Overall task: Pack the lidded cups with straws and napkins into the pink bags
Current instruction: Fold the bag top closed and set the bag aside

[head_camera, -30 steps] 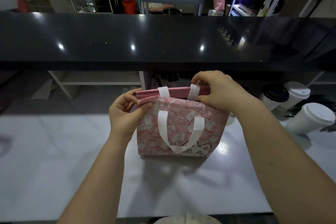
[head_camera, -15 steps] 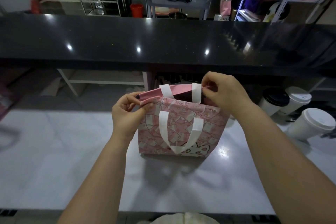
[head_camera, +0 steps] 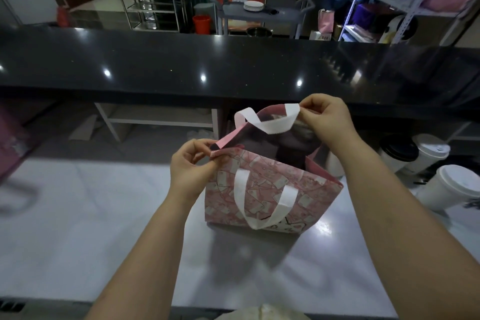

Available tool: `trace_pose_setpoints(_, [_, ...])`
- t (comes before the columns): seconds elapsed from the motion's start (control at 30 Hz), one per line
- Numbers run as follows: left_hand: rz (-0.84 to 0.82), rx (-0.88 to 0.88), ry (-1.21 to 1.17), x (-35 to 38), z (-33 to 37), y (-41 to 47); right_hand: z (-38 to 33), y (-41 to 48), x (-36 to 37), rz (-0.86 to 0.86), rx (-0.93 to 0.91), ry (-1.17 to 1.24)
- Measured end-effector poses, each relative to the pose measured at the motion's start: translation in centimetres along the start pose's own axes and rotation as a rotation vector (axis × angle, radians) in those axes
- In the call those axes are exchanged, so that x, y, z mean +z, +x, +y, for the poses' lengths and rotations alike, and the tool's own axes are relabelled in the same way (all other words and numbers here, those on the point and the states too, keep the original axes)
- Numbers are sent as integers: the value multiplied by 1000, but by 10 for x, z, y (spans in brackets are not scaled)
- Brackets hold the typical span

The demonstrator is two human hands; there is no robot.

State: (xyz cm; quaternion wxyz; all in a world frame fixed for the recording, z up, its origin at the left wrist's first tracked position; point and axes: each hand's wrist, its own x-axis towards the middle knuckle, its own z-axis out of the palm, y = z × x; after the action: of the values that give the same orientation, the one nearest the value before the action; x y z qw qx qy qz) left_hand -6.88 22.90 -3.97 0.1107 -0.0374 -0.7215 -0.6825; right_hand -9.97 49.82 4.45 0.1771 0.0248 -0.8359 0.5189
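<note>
A pink patterned bag with white strap handles stands on the pale worktop in the middle. Its mouth gapes open and the inside looks dark. My left hand pinches the near left corner of the bag's rim. My right hand pinches the far rim beside the raised back handle. At the right stand three lidded cups: a white-lidded cup nearest, a black-lidded cup and another white-lidded cup behind it. No straws or napkins can be made out.
A raised black counter runs across behind the worktop. Beyond it are metal racks, a grey cart with plates and a red bucket. A blurred pink thing lies at the left edge.
The bag's mouth has been pulled apart: my right hand lifted the far rim and back handle up and away, while my left hand kept hold of the near corner.
</note>
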Motion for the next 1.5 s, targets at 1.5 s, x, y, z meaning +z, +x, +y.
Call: trace_pose_setpoints(1.5, [92, -89, 1, -5, -1, 31, 92, -58, 26, 144, 206, 583])
